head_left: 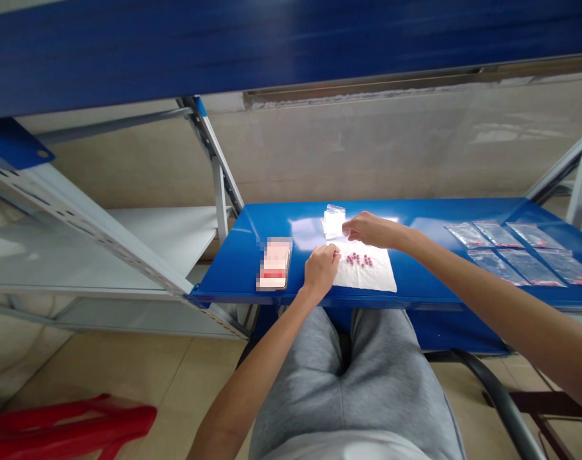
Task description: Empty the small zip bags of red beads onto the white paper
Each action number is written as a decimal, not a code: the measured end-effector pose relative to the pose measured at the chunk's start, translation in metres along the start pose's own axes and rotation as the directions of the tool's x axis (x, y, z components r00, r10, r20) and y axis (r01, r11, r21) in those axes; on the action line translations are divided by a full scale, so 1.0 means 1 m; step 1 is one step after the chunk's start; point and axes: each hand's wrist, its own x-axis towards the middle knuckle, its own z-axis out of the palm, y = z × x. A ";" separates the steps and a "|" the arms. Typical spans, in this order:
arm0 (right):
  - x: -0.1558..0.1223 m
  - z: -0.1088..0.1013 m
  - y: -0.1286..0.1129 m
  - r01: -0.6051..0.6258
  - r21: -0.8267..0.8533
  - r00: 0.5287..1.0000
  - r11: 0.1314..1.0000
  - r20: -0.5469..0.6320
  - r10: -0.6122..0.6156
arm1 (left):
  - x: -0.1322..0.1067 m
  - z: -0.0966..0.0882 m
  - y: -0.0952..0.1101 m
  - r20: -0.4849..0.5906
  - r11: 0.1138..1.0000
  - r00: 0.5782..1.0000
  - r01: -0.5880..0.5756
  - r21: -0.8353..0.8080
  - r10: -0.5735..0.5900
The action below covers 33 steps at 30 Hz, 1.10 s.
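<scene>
1. In the head view, a small clear plastic bag [333, 222] is near the far edge of a blue metal shelf [415, 217]. It is thin and shiny, and its upper part looks a little crumpled.
2. The long axis of the bag stands almost upright in the picture, and its top points away from the person.
3. The right hand [370, 230] has the fingers pressed together and pinches the lower edge of the bag. The left hand [322, 269] is curled, with its fingertips just under the bag. I cannot tell if it pinches the bag too.
4. Under the hands lies a white paper sheet [365, 271], with small round red beads [358, 259] in a loose group on it.
5. On the shelf, flat clear bags [496, 252] lie in two rows at the right, and a blurred pink packet [275, 263] lies at the left.
6. Below the shelf are the person's grey trousers [367, 383], and a red bag [65, 425] lies on the floor.
</scene>
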 end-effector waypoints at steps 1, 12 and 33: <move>0.000 0.000 -0.001 -0.010 0.002 1.000 1.000 0.002 0.010 | 0.000 0.001 0.000 -0.005 1.000 1.000 0.001 0.000 -0.001; -0.008 -0.006 0.002 -0.101 0.153 0.993 0.983 -0.041 0.108 | 0.000 0.000 -0.002 -0.006 0.999 1.000 0.017 -0.045 -0.017; -0.022 0.010 0.000 -0.029 0.385 0.950 0.923 -0.277 0.145 | 0.001 -0.002 -0.003 -0.003 0.994 1.000 0.024 -0.107 -0.024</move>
